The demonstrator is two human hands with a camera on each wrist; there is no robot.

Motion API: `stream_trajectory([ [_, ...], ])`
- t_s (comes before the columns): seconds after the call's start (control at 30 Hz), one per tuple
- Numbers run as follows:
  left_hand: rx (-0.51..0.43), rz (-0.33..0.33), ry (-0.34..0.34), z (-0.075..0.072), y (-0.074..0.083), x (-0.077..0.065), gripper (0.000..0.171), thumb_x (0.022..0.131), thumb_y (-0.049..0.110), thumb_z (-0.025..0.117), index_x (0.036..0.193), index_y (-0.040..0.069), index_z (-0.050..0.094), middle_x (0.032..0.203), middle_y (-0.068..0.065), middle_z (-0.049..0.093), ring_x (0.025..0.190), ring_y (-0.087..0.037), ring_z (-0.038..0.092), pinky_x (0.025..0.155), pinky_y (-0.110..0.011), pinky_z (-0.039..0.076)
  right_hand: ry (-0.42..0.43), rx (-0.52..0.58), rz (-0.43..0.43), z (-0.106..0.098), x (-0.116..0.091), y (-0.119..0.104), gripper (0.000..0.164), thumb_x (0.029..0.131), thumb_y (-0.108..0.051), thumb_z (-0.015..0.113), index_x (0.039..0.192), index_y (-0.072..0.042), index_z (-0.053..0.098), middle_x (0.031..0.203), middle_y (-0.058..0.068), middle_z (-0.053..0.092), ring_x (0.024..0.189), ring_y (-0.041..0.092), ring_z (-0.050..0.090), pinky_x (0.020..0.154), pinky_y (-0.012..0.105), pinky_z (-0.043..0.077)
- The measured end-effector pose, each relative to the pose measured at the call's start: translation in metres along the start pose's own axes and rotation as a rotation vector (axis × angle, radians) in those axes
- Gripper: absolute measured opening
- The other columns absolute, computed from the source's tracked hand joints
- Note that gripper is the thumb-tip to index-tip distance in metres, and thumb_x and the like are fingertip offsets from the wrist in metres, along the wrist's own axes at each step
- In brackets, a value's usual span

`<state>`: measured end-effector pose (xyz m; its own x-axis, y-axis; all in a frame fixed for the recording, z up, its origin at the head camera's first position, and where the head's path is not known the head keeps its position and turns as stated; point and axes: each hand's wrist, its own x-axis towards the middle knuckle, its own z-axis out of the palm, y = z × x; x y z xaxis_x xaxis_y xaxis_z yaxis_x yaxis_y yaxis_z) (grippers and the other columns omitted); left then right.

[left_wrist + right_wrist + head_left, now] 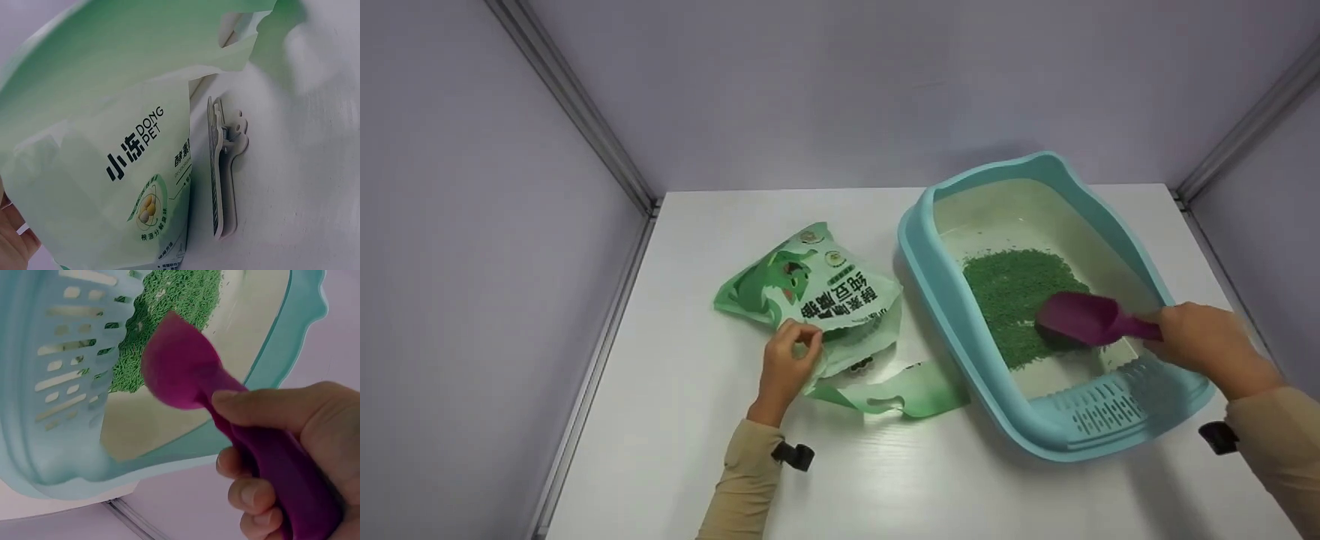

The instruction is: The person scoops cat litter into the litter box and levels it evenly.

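Observation:
In the head view my left hand pinches the open edge of a green and white cat litter bag, which lies on the table. Fingers of that hand show at the left border of the left wrist view, beside the bag's printed side. My right hand grips the handle of a purple scoop, thumb along the top. The scoop's bowl is tilted low over green litter pellets inside a blue litter box. From the right wrist camera, the inside of the bowl is hidden.
A torn green strip of bag lies between the bag and the litter box. The left wrist view shows a pale clip on the table next to the bag. A slotted grate forms the box's near end. Walls enclose the white table.

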<state>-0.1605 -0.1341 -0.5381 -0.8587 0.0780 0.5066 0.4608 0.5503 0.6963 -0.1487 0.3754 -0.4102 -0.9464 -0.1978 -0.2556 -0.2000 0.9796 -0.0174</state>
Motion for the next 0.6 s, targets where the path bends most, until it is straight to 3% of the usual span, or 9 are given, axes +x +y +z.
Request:
stream_trajectory([
  [0.13, -0.001, 0.005, 0.003, 0.0, -0.001, 0.0, 0.005, 0.092, 0.01, 0.064, 0.087, 0.008, 0.066, 0.08, -0.005, 0.061, 0.073, -0.013, 0.06, 0.067, -0.036, 0.055, 0.005, 0.069, -0.113, 0.007, 0.002, -0.009, 0.037, 0.079, -0.018, 0.075, 0.115, -0.009, 0.07, 0.073, 0.007, 0.069, 0.059, 0.013, 0.046, 0.05, 0.027, 0.034],
  [0.3, -0.014, 0.012, -0.002, 0.001, -0.002, 0.001, 0.007, 0.092, 0.01, 0.063, 0.088, 0.006, 0.067, 0.079, -0.005, 0.061, 0.072, -0.014, 0.059, 0.066, -0.036, 0.054, 0.015, 0.052, -0.197, 0.015, 0.003, -0.014, 0.03, 0.078, -0.018, 0.077, 0.108, -0.017, 0.074, 0.067, -0.005, 0.064, 0.058, 0.009, 0.042, 0.05, 0.024, 0.031],
  [0.47, -0.012, 0.01, 0.002, 0.001, -0.002, 0.001, 0.006, 0.09, 0.008, 0.064, 0.087, 0.004, 0.067, 0.079, -0.006, 0.061, 0.072, -0.014, 0.06, 0.066, -0.035, 0.054, 0.004, 0.006, -0.173, 0.012, 0.003, -0.004, 0.033, 0.076, -0.013, 0.075, 0.108, -0.016, 0.074, 0.066, -0.003, 0.064, 0.057, 0.011, 0.042, 0.049, 0.025, 0.031],
  [0.6, -0.007, -0.007, -0.006, 0.0, -0.001, 0.0, 0.007, 0.091, 0.01, 0.064, 0.088, 0.005, 0.067, 0.08, -0.006, 0.061, 0.073, -0.014, 0.061, 0.067, -0.035, 0.055, -0.06, 0.002, -0.089, 0.003, 0.002, 0.011, 0.03, 0.078, -0.013, 0.073, 0.108, -0.01, 0.073, 0.068, 0.001, 0.065, 0.06, 0.014, 0.046, 0.05, 0.028, 0.035],
])
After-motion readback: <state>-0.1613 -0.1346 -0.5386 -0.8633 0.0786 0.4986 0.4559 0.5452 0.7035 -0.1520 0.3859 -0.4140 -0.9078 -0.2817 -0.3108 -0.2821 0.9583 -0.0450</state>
